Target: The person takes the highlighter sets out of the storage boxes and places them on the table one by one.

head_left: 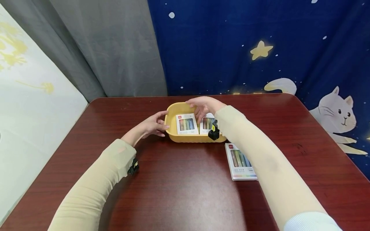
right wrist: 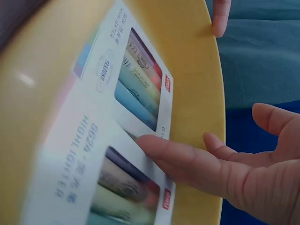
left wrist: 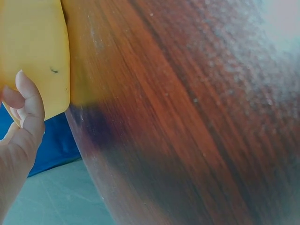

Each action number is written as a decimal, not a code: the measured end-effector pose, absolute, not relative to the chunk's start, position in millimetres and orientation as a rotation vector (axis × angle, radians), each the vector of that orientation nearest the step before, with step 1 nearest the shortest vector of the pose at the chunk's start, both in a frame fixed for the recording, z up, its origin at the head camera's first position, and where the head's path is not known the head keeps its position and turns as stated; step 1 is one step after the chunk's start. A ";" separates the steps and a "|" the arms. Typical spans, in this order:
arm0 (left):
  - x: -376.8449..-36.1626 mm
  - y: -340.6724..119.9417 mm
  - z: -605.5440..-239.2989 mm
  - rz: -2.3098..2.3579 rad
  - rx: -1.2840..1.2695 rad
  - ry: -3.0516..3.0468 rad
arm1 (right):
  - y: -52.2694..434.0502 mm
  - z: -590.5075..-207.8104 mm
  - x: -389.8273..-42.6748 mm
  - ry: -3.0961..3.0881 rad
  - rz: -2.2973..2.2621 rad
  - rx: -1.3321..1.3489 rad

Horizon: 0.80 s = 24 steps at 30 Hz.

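A yellow plastic basket [head_left: 185, 138] stands near the table's far edge. Two white boxes of highlighters, the left box [head_left: 187, 131] and the right box [head_left: 204, 131], lie side by side in it, pastel pens showing through their windows. My left hand [head_left: 153, 125] touches the basket's left end, fingers spread along the wall. Over the right part of the basket reaches my right hand [head_left: 204, 105]. In the right wrist view its extended fingers [right wrist: 180, 159] dip inside, one fingertip at the gap between the boxes, while the thumb stays outside the rim.
Another white highlighter box [head_left: 243, 175] lies on the table in front of the basket, partly hidden by my right forearm. The dark red wooden table [head_left: 179, 186] ends just behind the basket. Grey and blue curtains [head_left: 208, 48] hang beyond; a white panel [head_left: 34, 112] stands left.
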<state>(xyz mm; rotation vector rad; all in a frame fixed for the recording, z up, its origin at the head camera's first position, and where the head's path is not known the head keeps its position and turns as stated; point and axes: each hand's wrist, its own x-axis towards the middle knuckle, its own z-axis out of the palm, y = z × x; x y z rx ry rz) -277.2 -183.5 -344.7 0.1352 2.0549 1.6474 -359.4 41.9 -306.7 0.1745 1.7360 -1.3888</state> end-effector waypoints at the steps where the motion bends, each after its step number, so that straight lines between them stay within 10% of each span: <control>1: -277.3 -183.6 -344.9 1.647 0.135 2.056 | 41.6 -306.8 -359.1 1.731 -1.380 0.180; 24: -278.5 -183.2 -345.0 1.642 0.121 2.061 | 32.0 -307.9 -354.2 1.714 -1.199 0.163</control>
